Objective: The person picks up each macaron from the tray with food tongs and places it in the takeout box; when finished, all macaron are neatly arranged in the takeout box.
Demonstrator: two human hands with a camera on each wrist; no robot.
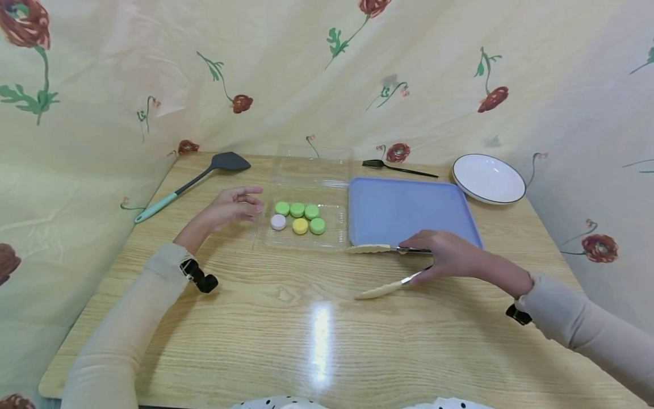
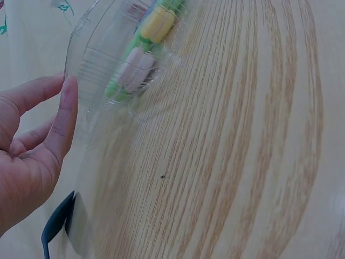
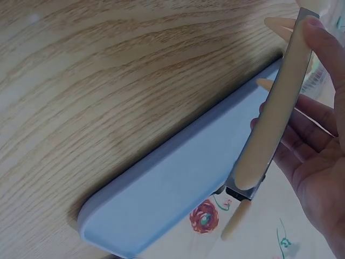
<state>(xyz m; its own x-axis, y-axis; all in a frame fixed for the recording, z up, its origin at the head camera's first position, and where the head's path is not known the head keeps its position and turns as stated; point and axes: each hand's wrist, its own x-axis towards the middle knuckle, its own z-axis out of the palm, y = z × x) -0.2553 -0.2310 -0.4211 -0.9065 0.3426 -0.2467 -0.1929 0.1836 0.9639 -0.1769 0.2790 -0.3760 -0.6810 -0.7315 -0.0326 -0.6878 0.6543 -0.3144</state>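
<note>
A clear plastic container [image 1: 332,241] lies unfolded on the table, with several green macarons [image 1: 297,209], a yellow macaron [image 1: 300,226] and a pale lilac macaron [image 1: 278,222] in its near half. At its left side is my left hand [image 1: 237,205], fingers extended and fingertips right at the clear edge. My right hand [image 1: 449,255] holds a pair of tongs [image 3: 272,108] with cream tips and metal arms. The tongs' two arms stand spread apart, with nothing between their tips, close to the front edge of the blue tray [image 1: 409,207].
A spatula [image 1: 230,162] with a mint handle lies at the back left. Behind the tray is a black fork [image 1: 403,168], and a white dark-rimmed dish [image 1: 489,178] stands at the back right. A floral cloth [image 1: 286,74] hangs behind the table [image 1: 245,341].
</note>
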